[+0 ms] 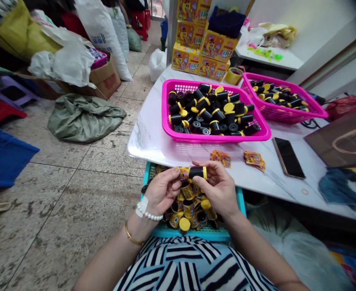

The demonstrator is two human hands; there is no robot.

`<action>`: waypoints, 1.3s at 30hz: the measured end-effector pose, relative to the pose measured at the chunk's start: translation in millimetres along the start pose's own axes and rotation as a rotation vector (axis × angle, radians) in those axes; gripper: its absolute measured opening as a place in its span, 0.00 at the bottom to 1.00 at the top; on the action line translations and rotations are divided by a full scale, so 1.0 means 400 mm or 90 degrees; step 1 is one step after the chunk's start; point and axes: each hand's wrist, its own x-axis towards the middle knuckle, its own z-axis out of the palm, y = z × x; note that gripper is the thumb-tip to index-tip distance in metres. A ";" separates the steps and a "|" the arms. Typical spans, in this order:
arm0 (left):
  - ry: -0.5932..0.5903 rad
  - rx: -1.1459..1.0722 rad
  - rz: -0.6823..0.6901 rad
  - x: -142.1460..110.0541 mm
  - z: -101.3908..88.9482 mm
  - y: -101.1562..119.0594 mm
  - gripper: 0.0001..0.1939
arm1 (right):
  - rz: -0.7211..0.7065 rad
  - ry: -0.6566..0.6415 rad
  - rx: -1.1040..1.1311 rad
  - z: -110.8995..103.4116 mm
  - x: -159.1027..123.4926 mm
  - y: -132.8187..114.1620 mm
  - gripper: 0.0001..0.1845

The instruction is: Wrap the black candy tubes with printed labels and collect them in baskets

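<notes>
Between my hands, above a turquoise basket (241,202), is a small black canister (196,173) with a yellow cap, lying on its side. My right hand (218,188) grips it at the capped end. A printed orange label (184,173) is pinched in the fingers of my left hand (164,190), right against the canister's other end. The turquoise basket on my lap holds several labelled canisters (188,210) with yellow caps. Two small stacks of labels, a left one (220,158) and a right one (254,160), lie on the white table (153,133).
A pink basket (217,138) full of unlabelled black canisters stands on the table, with a second pink basket (289,115) behind it. To the right lie a phone (288,157) and a brown paper bag (341,137). Printed yellow boxes (214,44) are stacked at the back.
</notes>
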 end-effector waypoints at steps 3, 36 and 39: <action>0.000 0.038 0.014 -0.002 0.001 -0.003 0.14 | -0.024 -0.001 0.020 0.005 0.002 -0.002 0.16; 0.021 -0.043 0.031 0.010 0.007 -0.015 0.09 | -0.145 0.004 -0.154 -0.005 -0.010 0.027 0.17; 0.034 0.003 0.074 -0.001 0.013 -0.021 0.12 | -0.149 -0.015 -0.069 0.001 -0.010 0.029 0.18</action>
